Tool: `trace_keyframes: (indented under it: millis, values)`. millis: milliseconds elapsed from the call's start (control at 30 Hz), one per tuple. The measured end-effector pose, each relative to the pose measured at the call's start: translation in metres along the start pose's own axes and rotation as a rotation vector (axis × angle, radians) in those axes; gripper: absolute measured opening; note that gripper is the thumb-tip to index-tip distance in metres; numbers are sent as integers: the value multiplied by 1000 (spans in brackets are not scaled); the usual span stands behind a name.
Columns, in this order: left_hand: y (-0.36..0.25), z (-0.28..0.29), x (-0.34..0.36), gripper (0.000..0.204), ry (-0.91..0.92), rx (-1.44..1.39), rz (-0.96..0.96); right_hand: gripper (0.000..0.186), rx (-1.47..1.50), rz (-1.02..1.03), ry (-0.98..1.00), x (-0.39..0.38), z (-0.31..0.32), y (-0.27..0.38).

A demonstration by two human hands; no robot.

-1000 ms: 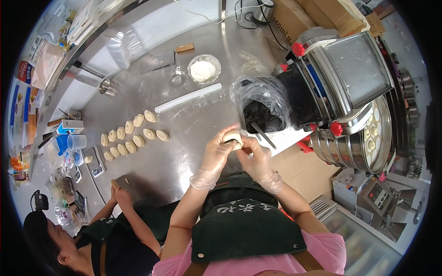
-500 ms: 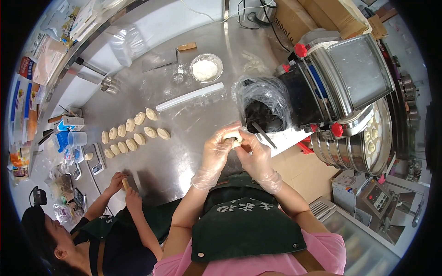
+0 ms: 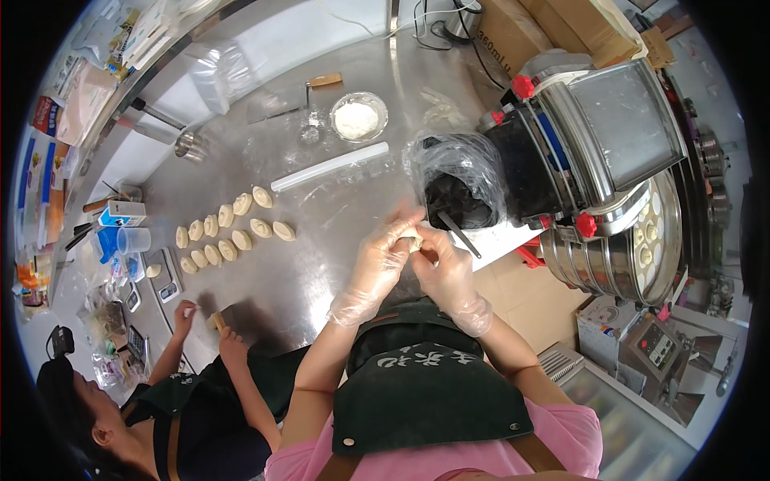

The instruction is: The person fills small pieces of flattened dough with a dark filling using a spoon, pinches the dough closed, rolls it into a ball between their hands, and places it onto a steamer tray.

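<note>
My left hand (image 3: 381, 264) and my right hand (image 3: 441, 276), both in thin clear gloves, meet in front of me with fingers closed around a small pale dough piece (image 3: 413, 239), partly hidden by the fingers. Just beyond them lies a clear plastic bag holding black material (image 3: 449, 192), with a dark flat tool (image 3: 465, 240) across its near part on a white board. To the left, shaped dough pieces (image 3: 228, 250) lie in two rows on the steel table (image 3: 313, 216).
A white rod (image 3: 329, 166), a bowl of flour (image 3: 355, 119) and a roller machine (image 3: 609, 128) surround the work area. Steel steamers (image 3: 593, 260) are at right. A co-worker (image 3: 152, 409) at lower left handles a small wooden roller.
My hands stay on the dough piece, fingers shifting to cover more of it. The co-worker's hands have moved apart, one now raised to the left of the roller.
</note>
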State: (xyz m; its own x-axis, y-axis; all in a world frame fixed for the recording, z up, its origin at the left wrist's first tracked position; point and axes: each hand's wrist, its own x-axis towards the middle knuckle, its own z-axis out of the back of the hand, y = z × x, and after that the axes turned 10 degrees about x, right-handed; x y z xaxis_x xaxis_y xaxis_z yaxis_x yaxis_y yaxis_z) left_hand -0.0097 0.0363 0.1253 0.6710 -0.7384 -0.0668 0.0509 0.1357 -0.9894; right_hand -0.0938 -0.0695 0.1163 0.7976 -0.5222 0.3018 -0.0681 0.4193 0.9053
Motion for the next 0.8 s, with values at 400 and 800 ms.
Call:
trace_keyframes:
  millis: [400, 800]
  values:
    - [23, -23, -5, 39, -265, -442, 121, 20, 20, -60, 12, 1, 1, -3]
    - [20, -18, -7, 39, -149, -323, -3, 18, -11, 36, -56, -4, -1, -4]
